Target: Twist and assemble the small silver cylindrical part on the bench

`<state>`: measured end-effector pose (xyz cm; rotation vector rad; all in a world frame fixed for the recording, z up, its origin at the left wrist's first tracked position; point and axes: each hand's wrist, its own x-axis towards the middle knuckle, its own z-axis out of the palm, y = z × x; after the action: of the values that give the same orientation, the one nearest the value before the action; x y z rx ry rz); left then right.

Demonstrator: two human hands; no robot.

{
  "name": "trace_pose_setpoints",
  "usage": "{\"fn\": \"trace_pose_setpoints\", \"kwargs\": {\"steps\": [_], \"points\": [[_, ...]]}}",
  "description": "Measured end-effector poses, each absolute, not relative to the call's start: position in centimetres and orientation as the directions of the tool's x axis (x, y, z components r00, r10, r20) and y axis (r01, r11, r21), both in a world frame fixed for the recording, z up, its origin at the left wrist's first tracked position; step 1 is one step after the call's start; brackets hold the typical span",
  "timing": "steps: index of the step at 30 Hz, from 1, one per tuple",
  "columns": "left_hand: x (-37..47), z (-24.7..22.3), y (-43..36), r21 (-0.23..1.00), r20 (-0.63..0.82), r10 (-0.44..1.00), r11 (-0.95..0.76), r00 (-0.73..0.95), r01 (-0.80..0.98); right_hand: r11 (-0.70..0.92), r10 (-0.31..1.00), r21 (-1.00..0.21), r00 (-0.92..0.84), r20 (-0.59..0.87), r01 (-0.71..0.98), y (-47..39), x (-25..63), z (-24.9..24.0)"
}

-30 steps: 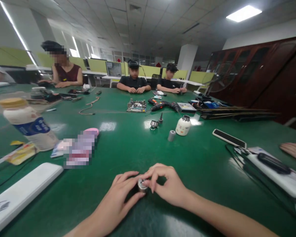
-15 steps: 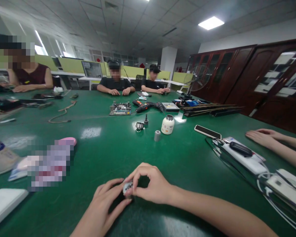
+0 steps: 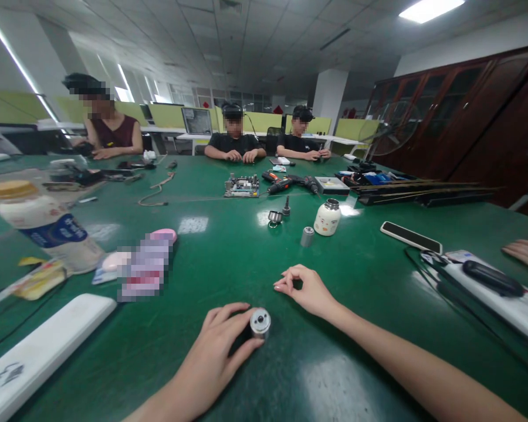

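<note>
My left hand [image 3: 220, 351] has its thumb and fingers around the sides of a small silver motor [image 3: 260, 323], whose round end with dark holes faces up. Up and to the right of it, my right hand [image 3: 308, 290] is over the green table with thumb and forefinger pinched together; whatever may be between the tips is too small to make out. Beyond that hand a second silver cylinder [image 3: 307, 236] stands beside a cream bottle with a printed face [image 3: 327, 218]. A metal cap with a ring [image 3: 275, 218] and a dark stopper-like part [image 3: 286, 206] are left of them.
A circuit board [image 3: 242, 186] and power drills [image 3: 286, 181] are farther back. On the left are a drink bottle [image 3: 53, 228], a pink pouch [image 3: 152, 264] and a white box [image 3: 48, 351]. A phone [image 3: 411, 237] and power strip [image 3: 488, 287] lie right. Co-workers sit across.
My right hand has left the motor and moved away up and to the right, fingers pinched. My left hand keeps hold of the motor. The camera view has turned left.
</note>
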<state>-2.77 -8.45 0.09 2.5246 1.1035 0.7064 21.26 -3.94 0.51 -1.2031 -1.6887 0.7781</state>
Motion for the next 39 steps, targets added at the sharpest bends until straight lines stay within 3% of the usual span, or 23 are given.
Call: {"fn": "trace_pose_setpoints", "kwargs": {"steps": [10, 14, 17, 25, 32, 36, 39], "points": [[-2.6, 0.9, -8.6, 0.438, 0.278, 0.743, -0.662, 0.609, 0.609, 0.386, 0.922, -0.803, -0.180, 0.342, 0.454, -4.0, 22.0, 0.0], [-2.6, 0.7, -8.6, 0.450, 0.280, 0.746, -0.658, 0.604, 0.604, 0.496, 0.867, -0.805, -0.146, 0.476, 0.324, -5.6, 20.5, 1.5], [-2.5, 0.9, -8.6, 0.461, 0.261, 0.741, -0.659, 0.619, 0.594, 0.595, 0.802, -0.769, -0.236, 0.549, 0.234, -7.4, 19.0, 2.7], [-2.2, 1.4, -8.7, 0.502, 0.223, 0.743, -0.642, 0.631, 0.579, 0.641, 0.765, -0.722, -0.297, 0.572, 0.261, -8.4, 17.7, 2.9], [-2.1, 1.7, -8.9, 0.530, 0.215, 0.764, -0.615, 0.608, 0.584, 0.523, 0.851, -0.789, -0.162, 0.499, 0.322, -8.4, 17.7, 1.8], [-2.3, 1.3, -9.0, 0.542, 0.231, 0.776, -0.604, 0.587, 0.585, 0.430, 0.883, -0.853, -0.335, 0.329, 0.295, -8.4, 18.4, 1.0], [-2.7, 0.7, -9.2, 0.532, 0.349, 0.777, -0.625, 0.525, 0.571, 0.367, 0.882, -0.865, -0.423, 0.207, 0.343, -8.4, 18.7, 0.6]]}}
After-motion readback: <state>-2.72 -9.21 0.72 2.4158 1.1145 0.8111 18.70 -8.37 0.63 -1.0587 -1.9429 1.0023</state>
